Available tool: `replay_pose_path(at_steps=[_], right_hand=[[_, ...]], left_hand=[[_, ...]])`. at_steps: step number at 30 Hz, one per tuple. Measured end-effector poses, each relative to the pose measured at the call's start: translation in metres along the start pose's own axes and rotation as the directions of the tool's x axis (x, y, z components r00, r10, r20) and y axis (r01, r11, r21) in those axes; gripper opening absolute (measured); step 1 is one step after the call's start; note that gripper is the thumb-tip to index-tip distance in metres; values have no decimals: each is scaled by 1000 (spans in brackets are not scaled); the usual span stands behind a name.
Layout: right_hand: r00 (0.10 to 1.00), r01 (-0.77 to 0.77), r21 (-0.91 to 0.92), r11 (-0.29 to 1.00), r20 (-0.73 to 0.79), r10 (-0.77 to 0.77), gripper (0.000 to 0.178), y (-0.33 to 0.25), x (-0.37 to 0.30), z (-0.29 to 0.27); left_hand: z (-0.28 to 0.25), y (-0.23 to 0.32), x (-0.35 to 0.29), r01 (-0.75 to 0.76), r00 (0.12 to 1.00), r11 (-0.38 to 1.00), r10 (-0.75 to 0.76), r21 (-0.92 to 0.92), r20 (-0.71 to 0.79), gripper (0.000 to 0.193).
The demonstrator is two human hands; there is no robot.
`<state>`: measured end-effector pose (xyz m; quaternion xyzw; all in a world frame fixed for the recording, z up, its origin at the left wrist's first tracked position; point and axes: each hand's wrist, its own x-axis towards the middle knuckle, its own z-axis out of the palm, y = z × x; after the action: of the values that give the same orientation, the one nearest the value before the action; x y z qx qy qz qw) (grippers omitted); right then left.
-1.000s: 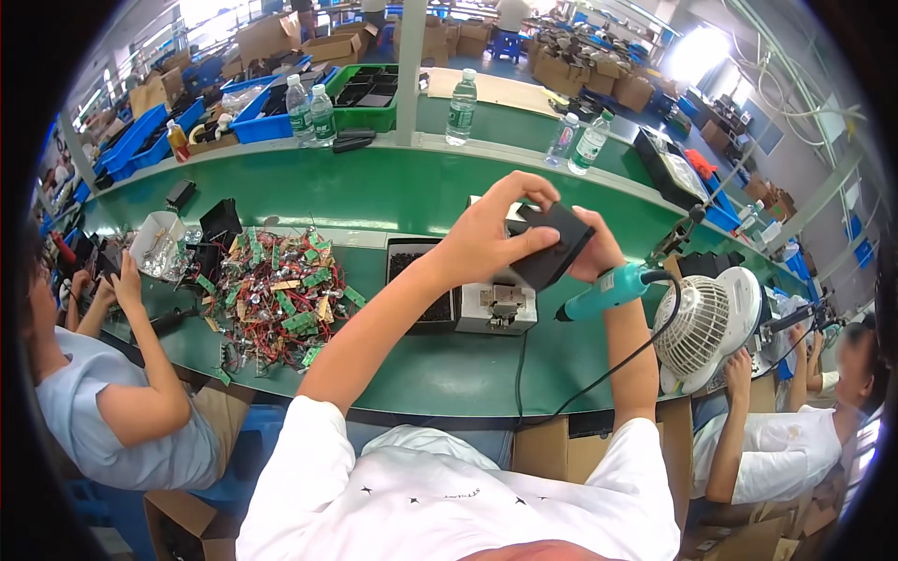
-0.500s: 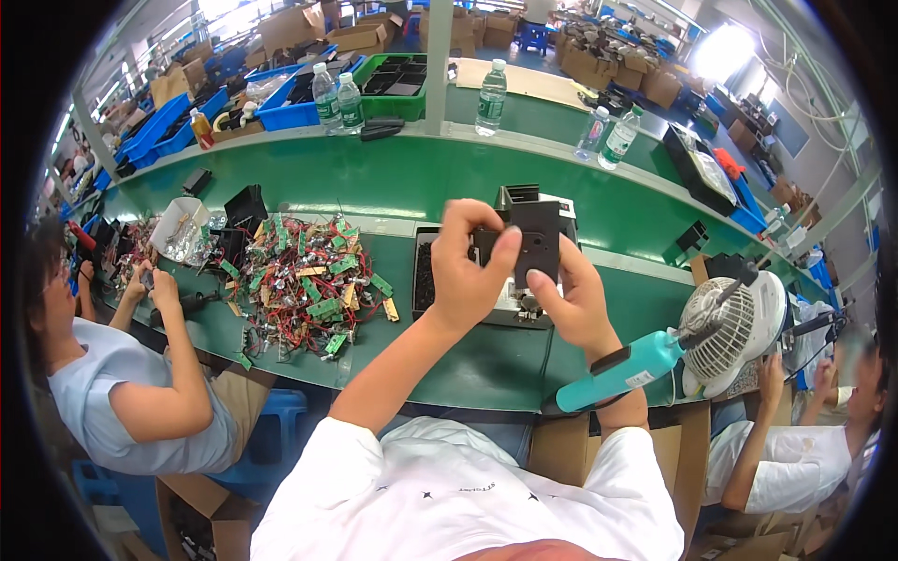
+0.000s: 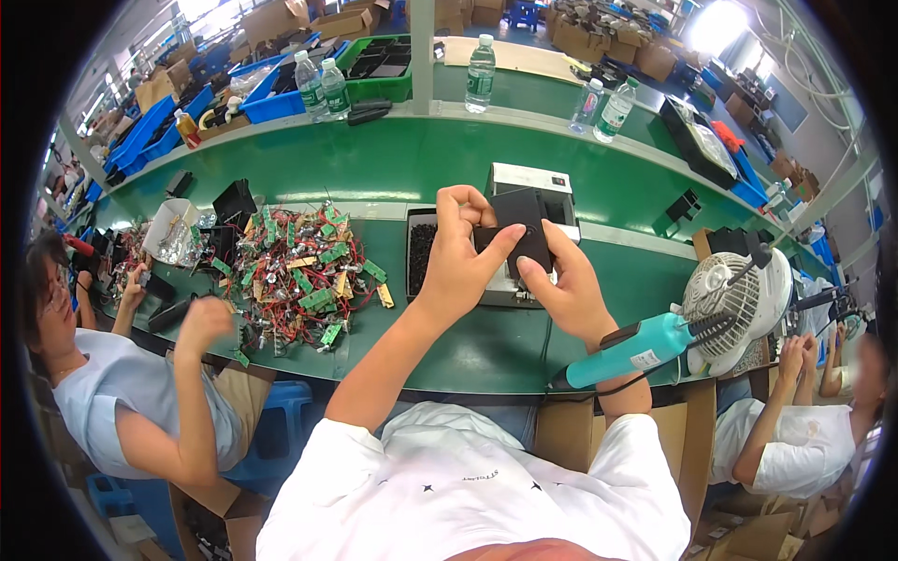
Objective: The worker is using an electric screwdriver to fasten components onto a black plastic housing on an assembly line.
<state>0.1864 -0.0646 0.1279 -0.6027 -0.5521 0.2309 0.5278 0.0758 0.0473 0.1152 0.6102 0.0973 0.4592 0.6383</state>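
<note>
Head view: both hands meet near the middle of a green workbench (image 3: 430, 365), gripping one black, box-like case (image 3: 517, 208) between them. The left hand (image 3: 458, 262) holds the case from its left side, with fingers bent behind or beside it and the thumb laid against its near face. The right hand (image 3: 571, 292) grips from the right and below, its thumb on the lower part of the case and its fingers along the far edge; how the hidden fingertips bear on it cannot be told. The case is held raised and tilted in front of a white machine (image 3: 526, 176), partly hiding it. To the left of the machine stands a dark tray (image 3: 423, 217) of small black parts; farther left lies a heap of green circuit boards (image 3: 309, 280) tangled with red wires. A teal power screwdriver (image 3: 631, 350) crosses in front of the right forearm (image 3: 625, 400), and whether the two touch is unclear. A white fan (image 3: 728, 304) stands to its right. Along the shelf behind, a clear bottle (image 3: 480, 77) stands upright, to the right of a green crate (image 3: 385, 91). Seated at left, a co-worker in light blue (image 3: 154, 411) holds a dark piece (image 3: 157, 286).
</note>
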Motion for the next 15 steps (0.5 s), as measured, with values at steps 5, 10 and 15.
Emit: replay_pose_path(at_steps=[5, 10, 15], right_hand=[[989, 146, 483, 863, -76, -125, 30, 39, -13, -28], [954, 152, 580, 800, -297, 35, 69, 69, -78, -39], [927, 296, 598, 745, -367, -74, 76, 60, -50, -14]], left_hand=[[-31, -3, -38, -91, 996, 959, 90, 267, 16, 32], [-65, -36, -105, -120, 992, 969, 107, -217, -69, 34], [-28, -80, -128, -25, 983, 993, 45, 114, -180, 21]])
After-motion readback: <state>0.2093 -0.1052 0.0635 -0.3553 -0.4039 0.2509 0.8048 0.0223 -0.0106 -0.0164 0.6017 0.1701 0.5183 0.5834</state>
